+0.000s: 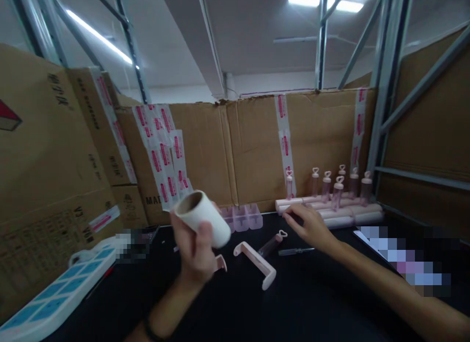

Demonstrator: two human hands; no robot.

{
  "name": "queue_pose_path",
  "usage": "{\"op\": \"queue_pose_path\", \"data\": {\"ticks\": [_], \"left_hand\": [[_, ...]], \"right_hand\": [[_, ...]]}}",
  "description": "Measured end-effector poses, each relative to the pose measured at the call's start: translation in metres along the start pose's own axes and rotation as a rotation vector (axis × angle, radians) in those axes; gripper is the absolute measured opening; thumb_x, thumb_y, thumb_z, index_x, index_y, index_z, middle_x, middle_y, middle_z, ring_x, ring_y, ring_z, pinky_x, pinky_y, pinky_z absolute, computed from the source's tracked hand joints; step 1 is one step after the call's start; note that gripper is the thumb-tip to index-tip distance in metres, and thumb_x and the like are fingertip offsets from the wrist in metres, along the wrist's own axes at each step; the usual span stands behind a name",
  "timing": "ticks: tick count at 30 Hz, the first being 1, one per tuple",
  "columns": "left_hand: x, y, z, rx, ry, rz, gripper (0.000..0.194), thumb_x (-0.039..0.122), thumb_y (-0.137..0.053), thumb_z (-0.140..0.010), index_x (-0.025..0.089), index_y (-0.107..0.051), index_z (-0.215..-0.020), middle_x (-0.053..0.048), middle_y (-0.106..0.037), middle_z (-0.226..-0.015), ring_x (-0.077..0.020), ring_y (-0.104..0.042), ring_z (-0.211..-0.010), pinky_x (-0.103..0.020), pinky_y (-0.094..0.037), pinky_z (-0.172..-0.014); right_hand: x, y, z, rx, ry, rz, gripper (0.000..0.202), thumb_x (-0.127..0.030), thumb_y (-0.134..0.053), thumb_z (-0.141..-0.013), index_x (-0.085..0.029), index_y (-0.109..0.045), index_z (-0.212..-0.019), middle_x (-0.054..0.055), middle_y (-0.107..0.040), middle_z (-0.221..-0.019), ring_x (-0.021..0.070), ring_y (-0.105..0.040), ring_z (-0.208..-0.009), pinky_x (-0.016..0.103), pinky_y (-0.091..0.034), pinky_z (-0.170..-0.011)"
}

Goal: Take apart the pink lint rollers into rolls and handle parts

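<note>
My left hand (196,246) is wrapped round a white roll (211,222) with a hollow brown core, held tilted above the black table. My right hand (306,224) is at the left end of the stacked pale pink tubes (338,217), thumb and forefinger pinched together; what they hold, if anything, I cannot make out. Between the hands lies a pink U-shaped bracket (255,261). Behind it rests a clear handle with a heart-shaped loop (271,243), and a screwdriver (293,252) lies beside it. Another pink piece (220,263) is partly hidden by my left hand.
Several clear handles with heart-shaped tops (326,185) stand upright by the tubes. A translucent divided box (247,218) sits at the back. On the left is a white case with blue compartments (69,283). Cardboard walls (253,151) enclose the table (304,303).
</note>
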State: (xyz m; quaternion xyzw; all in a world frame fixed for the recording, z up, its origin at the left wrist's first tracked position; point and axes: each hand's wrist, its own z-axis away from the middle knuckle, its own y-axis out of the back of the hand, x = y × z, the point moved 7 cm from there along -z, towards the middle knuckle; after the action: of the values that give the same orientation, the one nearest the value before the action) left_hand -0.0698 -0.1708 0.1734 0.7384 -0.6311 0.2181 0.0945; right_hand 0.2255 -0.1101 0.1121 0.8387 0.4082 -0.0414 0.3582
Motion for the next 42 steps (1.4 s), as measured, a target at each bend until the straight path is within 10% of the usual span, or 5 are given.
{"op": "queue_pose_path", "data": {"ticks": [6,11,18,33,42], "left_hand": [[-0.066,0.125,-0.071,0.255,0.058,-0.434,0.047,0.051,-0.069,-0.085,0.019,-0.053,-0.115,-0.003,-0.058,-0.101,-0.0182,-0.058,-0.09,-0.028,-0.049,-0.082],[-0.124,0.173,-0.063,0.14,0.252,-0.587,0.042,0.044,-0.072,-0.084,0.016,-0.058,-0.111,-0.005,-0.065,-0.102,-0.0198,-0.063,-0.091,-0.034,-0.053,-0.084],[-0.178,0.184,-0.039,-0.091,0.496,-0.777,0.027,0.035,-0.065,-0.095,0.014,-0.063,-0.112,-0.007,-0.067,-0.106,-0.0199,-0.067,-0.093,-0.04,-0.057,-0.083],[-0.191,0.184,-0.035,-0.287,0.582,-1.062,0.053,0.057,-0.071,-0.065,0.018,-0.059,-0.1,-0.009,-0.071,-0.095,-0.0301,-0.07,-0.087,-0.037,-0.054,-0.073],[-0.097,0.124,-0.056,-0.034,0.243,-1.196,0.05,0.048,-0.051,-0.089,0.016,-0.048,-0.127,-0.013,-0.065,-0.107,-0.0298,-0.066,-0.094,-0.044,-0.052,-0.085]], "right_hand": [[0.024,-0.009,0.015,-0.005,-0.048,-0.128,0.02,-0.031,-0.049,-0.1,-0.02,-0.064,-0.093,0.007,-0.07,-0.09,0.0236,-0.064,-0.08,0.035,-0.048,-0.074],[0.033,-0.012,0.026,-0.075,-0.081,-0.186,0.019,-0.033,-0.05,-0.1,-0.022,-0.065,-0.094,0.004,-0.071,-0.09,0.0241,-0.065,-0.082,0.036,-0.048,-0.074],[0.046,-0.01,0.029,-0.139,-0.16,-0.185,0.021,-0.034,-0.051,-0.099,-0.021,-0.067,-0.092,0.004,-0.07,-0.087,0.0237,-0.064,-0.079,0.036,-0.046,-0.071],[0.041,-0.017,0.027,-0.28,-0.096,-0.145,0.016,-0.027,-0.055,-0.098,-0.019,-0.069,-0.095,0.004,-0.07,-0.09,0.0211,-0.063,-0.08,0.033,-0.045,-0.07],[0.025,-0.016,0.029,-0.386,0.006,-0.156,0.012,-0.022,-0.066,-0.093,-0.022,-0.071,-0.104,0.005,-0.069,-0.105,0.0217,-0.061,-0.101,0.035,-0.047,-0.092]]}}
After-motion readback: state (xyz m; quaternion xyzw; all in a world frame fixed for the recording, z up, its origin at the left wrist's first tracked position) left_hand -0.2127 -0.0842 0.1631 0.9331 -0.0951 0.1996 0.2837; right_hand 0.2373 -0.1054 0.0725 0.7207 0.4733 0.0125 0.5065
